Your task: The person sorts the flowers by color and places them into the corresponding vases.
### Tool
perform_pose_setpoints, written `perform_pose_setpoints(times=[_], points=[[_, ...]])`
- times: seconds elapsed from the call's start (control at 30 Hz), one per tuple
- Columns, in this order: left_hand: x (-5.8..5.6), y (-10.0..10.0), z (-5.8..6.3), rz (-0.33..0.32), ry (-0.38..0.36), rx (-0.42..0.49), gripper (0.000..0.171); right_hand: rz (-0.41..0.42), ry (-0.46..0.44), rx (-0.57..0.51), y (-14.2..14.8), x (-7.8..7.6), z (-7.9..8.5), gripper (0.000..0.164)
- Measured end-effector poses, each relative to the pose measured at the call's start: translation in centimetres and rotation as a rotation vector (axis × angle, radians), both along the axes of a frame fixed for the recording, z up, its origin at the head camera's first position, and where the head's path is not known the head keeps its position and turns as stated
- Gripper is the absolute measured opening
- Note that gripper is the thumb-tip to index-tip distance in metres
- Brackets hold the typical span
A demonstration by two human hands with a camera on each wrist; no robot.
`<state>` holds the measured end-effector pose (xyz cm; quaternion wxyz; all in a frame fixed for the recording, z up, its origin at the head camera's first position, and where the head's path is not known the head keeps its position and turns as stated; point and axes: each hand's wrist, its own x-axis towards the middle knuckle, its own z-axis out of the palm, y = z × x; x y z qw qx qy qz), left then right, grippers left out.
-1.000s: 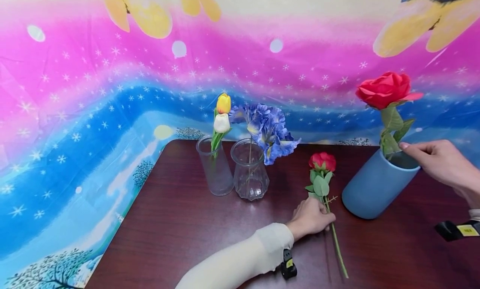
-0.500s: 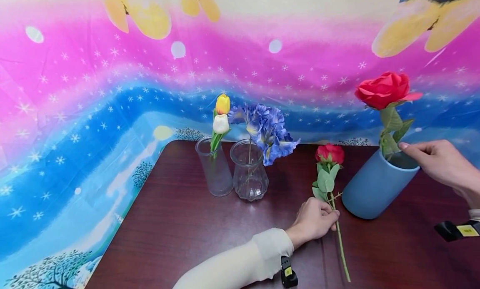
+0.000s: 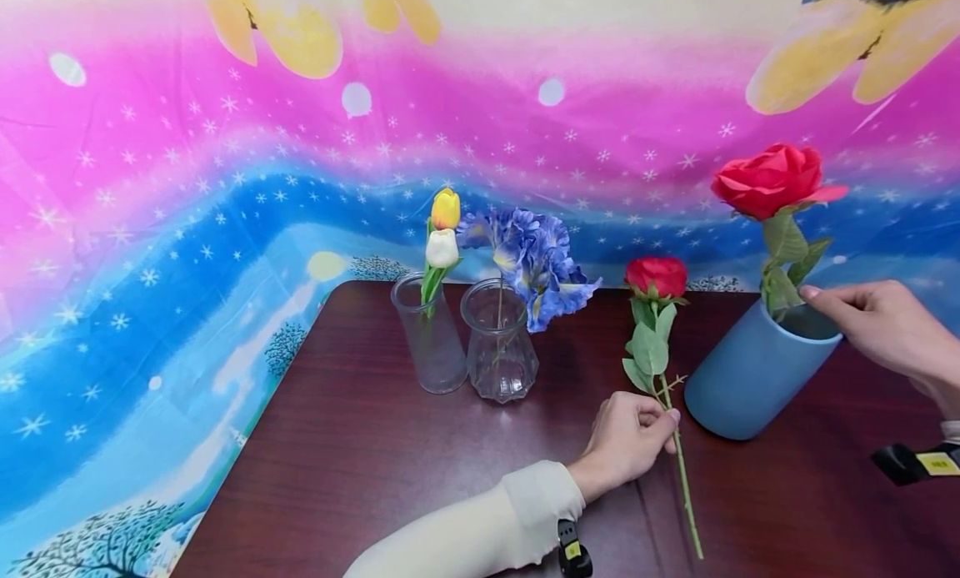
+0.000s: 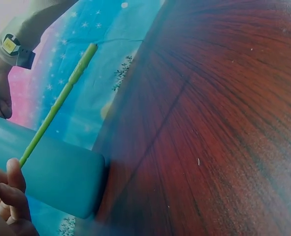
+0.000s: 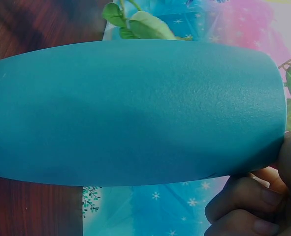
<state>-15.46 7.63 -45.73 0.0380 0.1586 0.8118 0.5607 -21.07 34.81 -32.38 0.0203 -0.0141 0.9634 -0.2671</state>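
In the head view my left hand (image 3: pixel 626 440) pinches the thin green stem of a red rose (image 3: pixel 657 279) between thumb and fingers. The flower points away from me, its bare stem end toward me; the left wrist view shows that stem (image 4: pixel 59 103) above the tabletop. To the right, my right hand (image 3: pixel 888 324) grips the rim of a blue vase (image 3: pixel 753 378), thumb at the top edge. A larger red rose (image 3: pixel 780 182) stands in this vase, its lower stem hidden inside. The vase wall (image 5: pixel 135 113) fills much of the right wrist view.
Left of the rose stand a slim glass vase (image 3: pixel 437 353) with yellow and white tulips (image 3: pixel 442 246) and a faceted glass vase (image 3: pixel 501 378) with blue-purple flowers (image 3: pixel 536 261). A printed cloth (image 3: pixel 480 128) hangs behind the dark wooden table (image 3: pixel 337 444).
The rose in my left hand has risen off the table, its bloom moving up and slightly right. The right hand and blue vase have hardly moved.
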Motion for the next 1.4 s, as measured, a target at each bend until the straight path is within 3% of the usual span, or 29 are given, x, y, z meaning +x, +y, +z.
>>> perform_pose_setpoints(times=[0.2, 0.53, 0.87, 1.0, 1.23, 1.4], points=[[0.0, -0.1, 0.2, -0.003, 0.03, 0.091, 0.029, 0.005, -0.003, 0.001, 0.0, -0.1, -0.1, 0.06], [-0.1, -0.1, 0.8, 0.002, 0.058, 0.168, 0.028, 0.008, 0.014, 0.015, -0.3, 0.2, 0.3, 0.059], [-0.1, 0.1, 2.3, 0.02, 0.195, 0.255, 0.027, 0.009, 0.02, 0.011, -0.2, 0.2, 0.3, 0.059], [-0.1, 0.2, 3.0, 0.021, 0.224, 0.315, 0.027, 0.013, 0.022, 0.014, -0.3, 0.2, 0.3, 0.058], [-0.5, -0.3, 4.2, -0.025, 0.197, 0.454, 0.031, 0.009, 0.012, 0.017, -0.4, 0.3, 0.4, 0.057], [-0.7, -0.4, 5.0, -0.009, 0.269, 0.458, 0.029, 0.002, -0.007, 0.029, -0.4, 0.2, 0.4, 0.058]])
